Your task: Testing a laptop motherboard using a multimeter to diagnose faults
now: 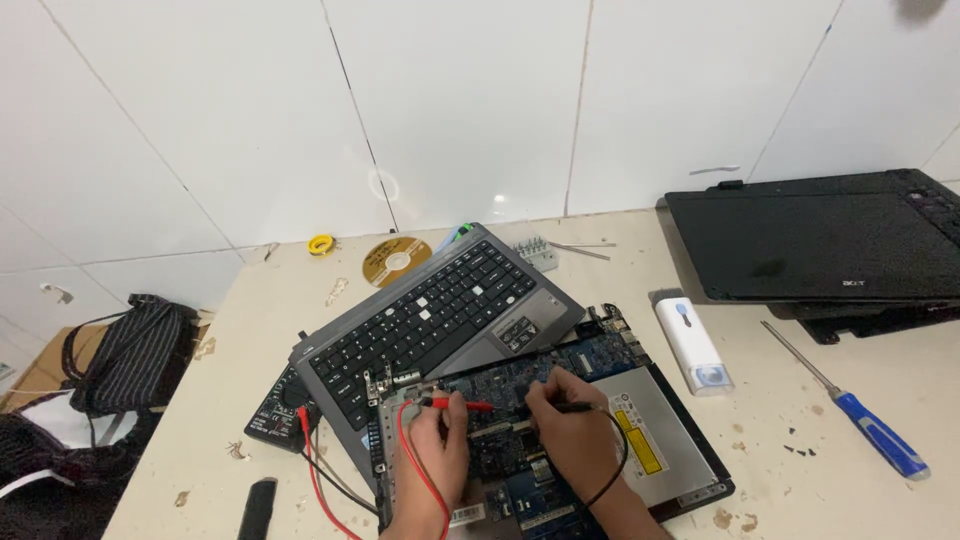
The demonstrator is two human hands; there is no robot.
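The left hand [440, 445] has its fingers closed on a red probe [462, 404], whose tip points right across the blue board [520, 400] of an opened laptop [690, 480]. A red lead [415, 470] runs from the probe down past the wrist. The right hand [570, 425] sits just right of the left one, fingers pinched on a black probe [578, 407] that lies nearly flat over the same board; its black lead [620, 455] loops round the wrist. The two probe tips are near each other but apart, both over the board between the hands.

Just right of the right fingers lies the silver drive [665, 430] with a yellow label, set in the laptop's base. Above and left of both hands, a grey keyboard panel [430, 315] rests tilted across the laptop's upper edge. Left of the left fingers, partly under that panel, a dark meter [280, 410] lies on the surface [800, 480], with the leads trailing toward it.

Further right of the hands stands a white box [692, 345], and well beyond it a blue-handled screwdriver [850, 405]. A closed black laptop [820, 240] lies far up to the right. Behind the keyboard panel are a gold disc [396, 261], a small yellow roll [321, 244] and a bit holder [536, 251]. A striped bag [130, 355] hangs off the surface's left edge, well away from the left hand.
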